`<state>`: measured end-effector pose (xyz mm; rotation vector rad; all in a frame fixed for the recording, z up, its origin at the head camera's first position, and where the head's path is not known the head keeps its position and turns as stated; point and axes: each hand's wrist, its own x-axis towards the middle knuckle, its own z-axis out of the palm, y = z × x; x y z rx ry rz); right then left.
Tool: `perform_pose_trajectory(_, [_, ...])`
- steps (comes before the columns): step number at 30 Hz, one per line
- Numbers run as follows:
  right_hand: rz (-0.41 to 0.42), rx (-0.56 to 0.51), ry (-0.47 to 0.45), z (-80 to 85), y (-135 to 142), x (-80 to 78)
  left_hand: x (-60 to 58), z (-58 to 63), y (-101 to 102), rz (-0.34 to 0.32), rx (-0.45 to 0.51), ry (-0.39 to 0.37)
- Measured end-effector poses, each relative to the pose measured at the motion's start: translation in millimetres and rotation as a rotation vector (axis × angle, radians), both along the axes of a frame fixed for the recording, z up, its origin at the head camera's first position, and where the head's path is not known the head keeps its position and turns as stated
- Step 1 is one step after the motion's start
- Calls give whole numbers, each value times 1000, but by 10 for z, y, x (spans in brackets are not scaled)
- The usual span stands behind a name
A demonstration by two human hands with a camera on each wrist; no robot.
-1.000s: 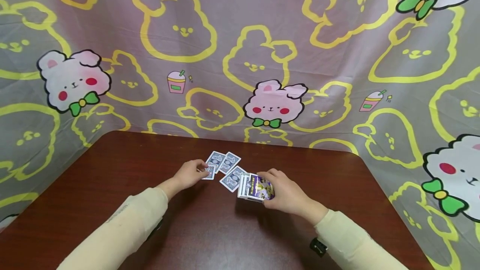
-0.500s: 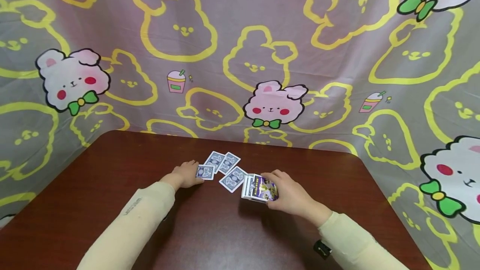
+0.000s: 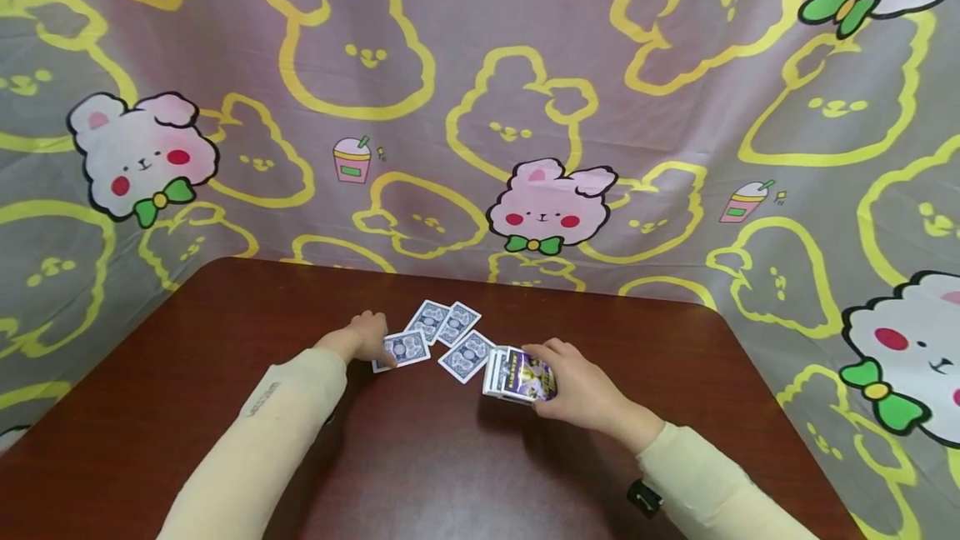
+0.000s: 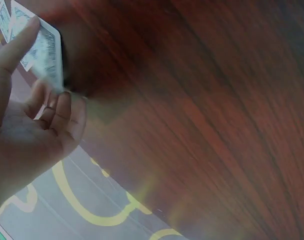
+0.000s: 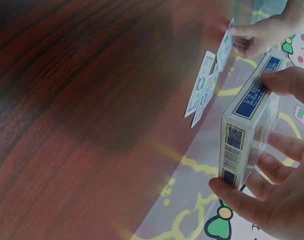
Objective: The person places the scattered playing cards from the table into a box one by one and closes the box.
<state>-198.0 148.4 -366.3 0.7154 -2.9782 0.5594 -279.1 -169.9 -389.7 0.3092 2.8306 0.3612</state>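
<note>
We look down at a dark red-brown wooden table (image 3: 187, 407) with a person's two arms reaching in from the near edge, both in pale cream sleeves (image 3: 255, 440).

The left hand (image 3: 363, 338) sits a little left of the table's middle, its fingers pinching a single blue-backed playing card (image 3: 402, 350). In the left wrist view we see this card (image 4: 46, 52) lifted at one edge, caught between the thumb tip and the curled fingers (image 4: 59, 107).

The right hand (image 3: 581, 390) is to the right of the middle and slightly nearer to us, well apart from the left hand. Its fingers and thumb are wrapped around a card box (image 3: 520, 374) printed in purple, blue and white. In the right wrist view we see the box (image 5: 247, 130) standing on a narrow side, the thumb on the near end and the fingers (image 5: 287, 145) along its far face.

Between the hands, three more blue-backed cards lie flat: two overlapping cards (image 3: 444, 322) on the far side, and one loose card (image 3: 467, 356) just beside the box.

Behind the table hangs a grey-pink cloth backdrop (image 3: 480, 90) printed with yellow bunny outlines and pink cartoon bunnies wearing green bows.
</note>
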Motion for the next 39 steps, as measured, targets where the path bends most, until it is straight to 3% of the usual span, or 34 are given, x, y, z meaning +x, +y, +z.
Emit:
perform_pose_trajectory(6, [-4, 0, 5, -7, 8, -9, 19, -51, -17, 6, 190, 2])
perform_pose_trajectory(10, [2, -7, 9, -17, 1, -7, 19, -95, -12, -13, 261, 75])
perform_pose_trajectory(13, [4, -7, 10, -22, -4, -11, 33, -104, -8, 11, 355, 94])
perform_pose_trajectory(18, [-6, -5, 5, -28, -5, -22, 56, -103, -10, 101, 576, 19])
perform_pose_trajectory(26, [-4, -4, 4, -37, -10, -29, 34, -115, -95, 183, 770, -33])
perform_pose_trajectory(31, [-1, -5, 9, -36, -19, -32, 59, -46, -72, 183, 854, -69])
perform_pose_trajectory(39, [3, -9, 2, -44, -40, -39, 193, 79, 175, 122, 934, -117])
